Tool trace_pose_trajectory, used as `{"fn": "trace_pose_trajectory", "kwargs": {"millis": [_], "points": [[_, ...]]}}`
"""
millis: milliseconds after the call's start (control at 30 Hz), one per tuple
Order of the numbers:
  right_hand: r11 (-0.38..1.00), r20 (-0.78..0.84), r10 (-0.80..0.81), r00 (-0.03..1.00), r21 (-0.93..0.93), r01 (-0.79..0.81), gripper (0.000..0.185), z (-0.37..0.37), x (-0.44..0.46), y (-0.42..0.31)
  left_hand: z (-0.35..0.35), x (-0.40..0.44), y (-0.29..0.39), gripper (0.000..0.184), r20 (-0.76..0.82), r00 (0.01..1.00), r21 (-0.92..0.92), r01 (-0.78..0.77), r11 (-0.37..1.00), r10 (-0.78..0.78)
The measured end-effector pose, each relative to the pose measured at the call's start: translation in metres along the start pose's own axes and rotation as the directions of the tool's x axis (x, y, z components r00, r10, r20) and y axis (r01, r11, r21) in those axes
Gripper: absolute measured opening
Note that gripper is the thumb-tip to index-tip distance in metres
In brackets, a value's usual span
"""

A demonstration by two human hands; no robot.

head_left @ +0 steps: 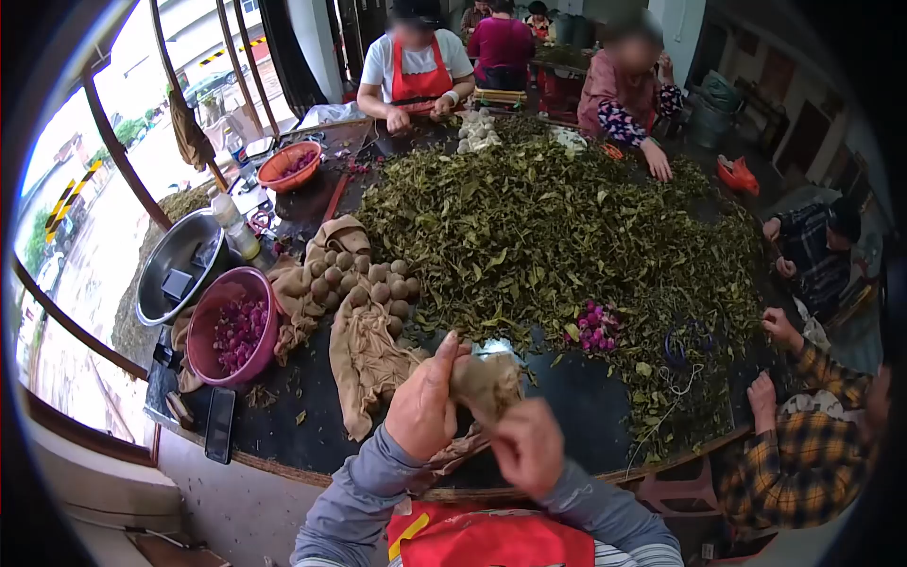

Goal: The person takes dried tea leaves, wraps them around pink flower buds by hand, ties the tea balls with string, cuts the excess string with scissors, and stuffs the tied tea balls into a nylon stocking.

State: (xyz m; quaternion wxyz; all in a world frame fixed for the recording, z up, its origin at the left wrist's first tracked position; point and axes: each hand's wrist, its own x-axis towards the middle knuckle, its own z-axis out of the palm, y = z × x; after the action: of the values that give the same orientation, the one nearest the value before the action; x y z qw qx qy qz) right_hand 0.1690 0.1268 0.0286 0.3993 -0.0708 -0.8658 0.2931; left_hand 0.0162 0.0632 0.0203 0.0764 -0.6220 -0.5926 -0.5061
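Above the near table edge, my left hand [425,402] is closed on one side of a tan stretchy cloth [487,380], bunched up at the top. My right hand [529,446], slightly blurred, is closed on its lower part. Whether the cloth wraps something is hidden. Just left of my hands lies a crumpled tan cloth [368,354]. Beyond it sit several round, greyish-brown cloth-like balls [378,274]. A small heap of purple-pink dried flower buds [595,326] lies to the right, at the edge of a big pile of green-brown leaves [529,217].
Left on the dark table [283,416] stand a pink bowl [269,354] of buds, a metal basin [151,283] and an orange basket [290,180]. A phone [220,425] lies at the near edge. Co-workers sit across and along the right; one person's hand [656,161] touches the leaves.
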Motion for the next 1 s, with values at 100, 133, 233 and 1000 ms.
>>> {"fn": "trace_pose_trajectory", "kwargs": {"millis": [100,133,233,1000], "points": [[0.996,-0.004,-0.031,1.000,-0.082,0.030,0.019,-0.028,0.038,-0.008,0.005,-0.004,0.005,0.076,0.095,0.995,-0.132,0.054,0.990,-0.042],[0.996,-0.024,-0.024,0.999,-0.092,0.021,0.019,-0.027,0.032,-0.008,0.005,-0.002,0.007,0.076,0.109,0.994,-0.140,0.040,0.989,-0.025],[0.985,-0.063,-0.144,0.988,-0.109,0.136,0.017,-0.005,0.008,0.001,-0.002,0.006,0.013,0.070,-0.036,0.999,-0.038,-0.008,0.999,0.007],[0.918,0.317,0.307,0.898,0.152,-0.367,0.027,0.004,-0.031,-0.005,-0.001,0.002,0.019,0.053,0.485,0.864,0.015,0.150,0.989,-0.138]]}}
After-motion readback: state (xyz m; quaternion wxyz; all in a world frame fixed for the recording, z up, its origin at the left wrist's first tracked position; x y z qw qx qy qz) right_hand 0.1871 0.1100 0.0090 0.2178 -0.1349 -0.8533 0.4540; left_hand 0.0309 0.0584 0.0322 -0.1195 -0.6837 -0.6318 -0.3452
